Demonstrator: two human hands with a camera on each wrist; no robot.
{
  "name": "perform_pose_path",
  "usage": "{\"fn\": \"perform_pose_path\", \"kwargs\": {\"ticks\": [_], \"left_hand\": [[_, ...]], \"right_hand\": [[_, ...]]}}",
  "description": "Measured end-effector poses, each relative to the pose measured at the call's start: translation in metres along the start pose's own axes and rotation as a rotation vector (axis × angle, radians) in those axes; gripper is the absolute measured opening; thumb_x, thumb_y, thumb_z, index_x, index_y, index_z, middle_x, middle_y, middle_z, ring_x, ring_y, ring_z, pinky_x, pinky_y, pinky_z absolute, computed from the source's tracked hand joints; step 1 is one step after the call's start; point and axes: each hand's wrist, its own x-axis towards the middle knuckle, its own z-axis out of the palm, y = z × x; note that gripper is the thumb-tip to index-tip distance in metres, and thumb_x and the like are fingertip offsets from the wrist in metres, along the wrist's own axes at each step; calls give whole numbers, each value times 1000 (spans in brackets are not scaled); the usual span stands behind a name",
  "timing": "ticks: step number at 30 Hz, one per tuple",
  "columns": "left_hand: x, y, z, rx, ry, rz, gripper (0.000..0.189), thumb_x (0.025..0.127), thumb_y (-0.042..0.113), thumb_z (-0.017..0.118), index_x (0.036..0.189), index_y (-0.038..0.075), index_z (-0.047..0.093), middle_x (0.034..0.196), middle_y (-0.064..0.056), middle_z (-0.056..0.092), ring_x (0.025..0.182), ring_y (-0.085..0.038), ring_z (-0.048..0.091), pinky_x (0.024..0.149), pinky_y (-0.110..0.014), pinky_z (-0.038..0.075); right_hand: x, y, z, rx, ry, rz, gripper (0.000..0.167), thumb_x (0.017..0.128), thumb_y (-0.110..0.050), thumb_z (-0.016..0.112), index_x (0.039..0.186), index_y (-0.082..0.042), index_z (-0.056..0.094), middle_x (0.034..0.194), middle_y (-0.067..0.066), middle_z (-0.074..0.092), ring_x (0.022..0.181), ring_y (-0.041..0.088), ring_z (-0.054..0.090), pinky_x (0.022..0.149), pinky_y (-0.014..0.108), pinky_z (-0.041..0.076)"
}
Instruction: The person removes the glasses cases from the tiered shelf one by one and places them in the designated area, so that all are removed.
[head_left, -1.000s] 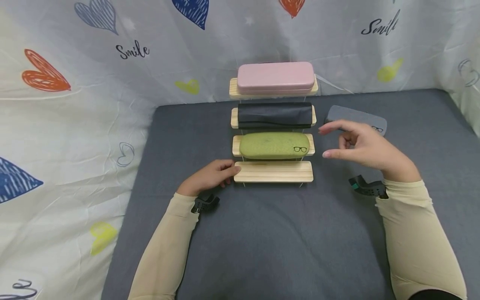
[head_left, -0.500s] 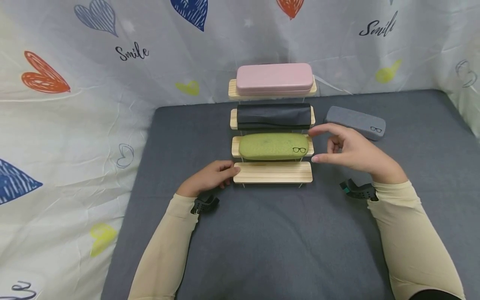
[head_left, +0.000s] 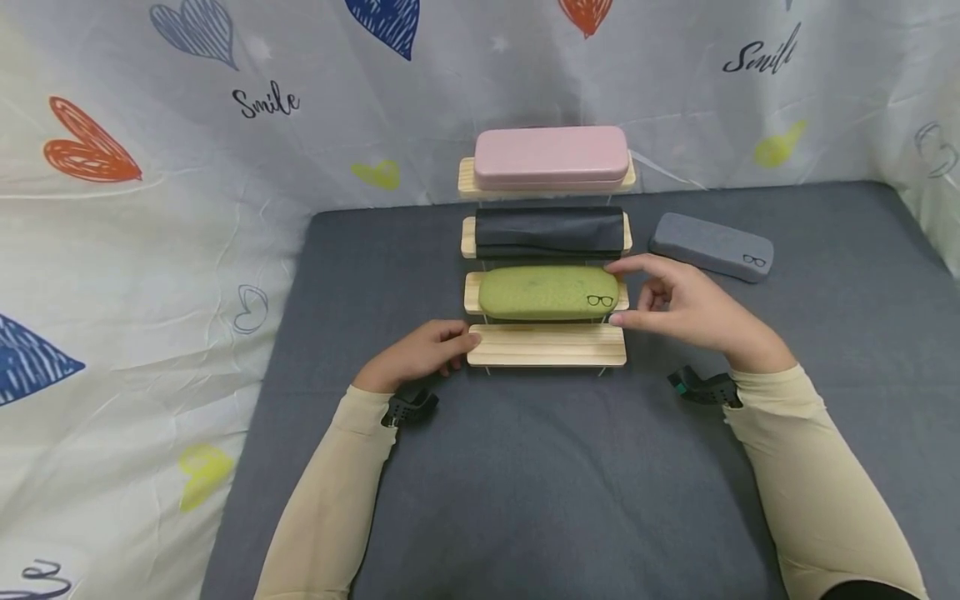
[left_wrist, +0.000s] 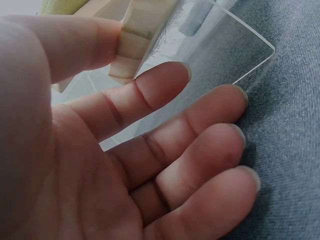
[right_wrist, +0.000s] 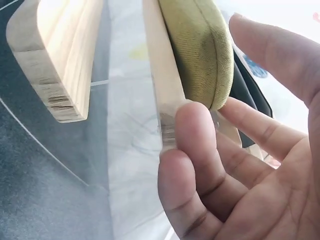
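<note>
My left hand pinches the left end of the lowest wooden shelf, thumb on top; in the left wrist view, the other fingers spread below it, beside a clear acrylic support. On the second shelf up lies a green glasses case with a glasses print. My right hand reaches around its right end, index fingertip at the back edge and thumb tip by the front corner. The right wrist view has the thumb just beside the case, and two curled fingers against the shelf end.
Higher on the stepped rack sit a black case and, at the top, a pink case. A grey glasses case lies on the dark grey tablecloth, right of the rack. Behind hangs a printed white curtain.
My right hand has moved left from beside the grey case to the right end of the green glasses case. My left hand stays on the lowest shelf.
</note>
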Motion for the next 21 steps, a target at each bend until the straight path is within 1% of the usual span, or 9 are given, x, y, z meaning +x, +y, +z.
{"fn": "perform_pose_path", "kwargs": {"ticks": [4,6,9,13,17,21], "left_hand": [[0,0,-1,4,-7,3,43,111,43,53,88,7,59,83,-9,61,76,-27,60,70,-39,54],[0,1,-2,1,-6,5,43,112,42,53,88,7,59,83,-9,61,76,-27,60,70,-39,54],[0,1,-2,2,-1,12,42,112,41,52,87,7,59,83,-9,61,76,-27,60,69,-39,54],[1,0,-2,8,2,22,42,112,40,52,87,7,60,82,-9,62,75,-27,60,69,-39,54],[1,-1,-2,6,-1,18,42,112,41,52,87,8,60,82,-9,62,75,-27,60,69,-39,54],[1,-1,-1,1,-1,18,42,112,40,53,87,8,60,82,-9,61,75,-27,60,68,-40,54]], "right_hand": [[1,-1,3,-12,15,13,60,92,-14,85,146,-15,59,75,0,69,67,15,64,66,27,51],[3,-1,4,-14,18,22,61,92,-15,85,147,-18,59,76,-1,70,69,15,65,68,28,52],[5,0,7,-24,17,6,64,91,-16,86,149,-20,57,77,-1,71,72,14,67,68,29,52],[8,3,10,-33,15,-27,69,90,-16,87,152,-20,55,74,-2,68,67,13,64,61,29,50],[9,4,14,-13,23,-50,73,89,-15,88,153,-19,55,67,-2,63,59,13,59,54,28,46],[12,4,20,-18,54,-86,74,86,-14,90,152,-15,56,65,0,59,56,12,56,53,27,46]]}}
